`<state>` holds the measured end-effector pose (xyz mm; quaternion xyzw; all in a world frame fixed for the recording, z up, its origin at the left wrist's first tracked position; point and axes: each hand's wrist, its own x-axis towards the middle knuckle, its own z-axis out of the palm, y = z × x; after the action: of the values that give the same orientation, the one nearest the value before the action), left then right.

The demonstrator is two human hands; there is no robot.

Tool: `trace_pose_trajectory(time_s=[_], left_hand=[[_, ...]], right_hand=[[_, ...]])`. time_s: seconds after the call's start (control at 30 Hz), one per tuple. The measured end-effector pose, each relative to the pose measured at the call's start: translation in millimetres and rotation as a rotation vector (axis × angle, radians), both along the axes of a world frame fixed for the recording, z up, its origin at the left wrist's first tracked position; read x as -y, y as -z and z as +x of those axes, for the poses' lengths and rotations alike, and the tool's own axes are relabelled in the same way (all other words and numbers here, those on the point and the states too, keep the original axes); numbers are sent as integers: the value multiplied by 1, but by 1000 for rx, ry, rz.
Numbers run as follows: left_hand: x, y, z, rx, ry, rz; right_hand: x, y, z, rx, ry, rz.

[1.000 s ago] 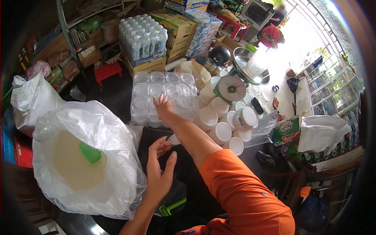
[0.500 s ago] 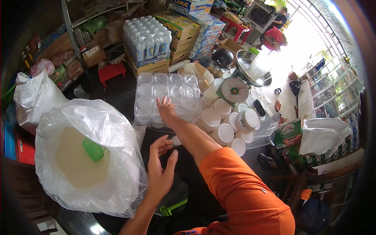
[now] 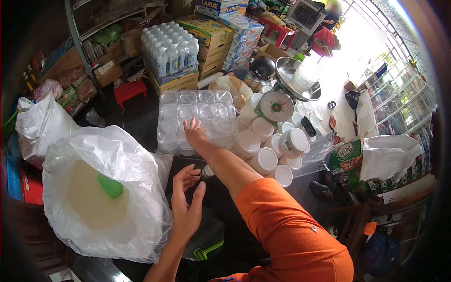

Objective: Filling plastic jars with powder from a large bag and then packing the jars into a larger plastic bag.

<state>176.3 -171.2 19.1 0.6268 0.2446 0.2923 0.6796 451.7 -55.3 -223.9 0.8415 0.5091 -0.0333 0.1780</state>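
Observation:
My right hand reaches out with spread fingers over a plastic-wrapped pack of clear empty jars and seems to touch its near side. Nearer to me, my left hand hangs open, thumb apart from the fingers, holding nothing. A small pale object shows just beyond its fingertips; its kind is unclear. Left of that hand stands a big sack with a clear plastic liner, part filled with beige powder or grain. A green scoop lies in it. White-lidded tubs crowd together at right of the pack.
A green dial scale with a metal pan stands behind the tubs. Bottled water and cartons are stacked at the back, near a cat. Another white sack is at far left. Someone is in the far background.
The view has shifted slightly. My right hand stays at the jar pack and my left hand stays open, its fingers a little changed in pose.

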Motion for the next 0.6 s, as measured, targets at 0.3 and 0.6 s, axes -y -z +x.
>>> trace_pose_trajectory(time_s=[0.3, 0.6], left_hand=[[0, 1, 0, 7, 0, 11], [1, 9, 0, 51, -43, 37]], right_hand=[[10, -18, -2, -13, -43, 58], [13, -47, 43, -70, -344, 594]])
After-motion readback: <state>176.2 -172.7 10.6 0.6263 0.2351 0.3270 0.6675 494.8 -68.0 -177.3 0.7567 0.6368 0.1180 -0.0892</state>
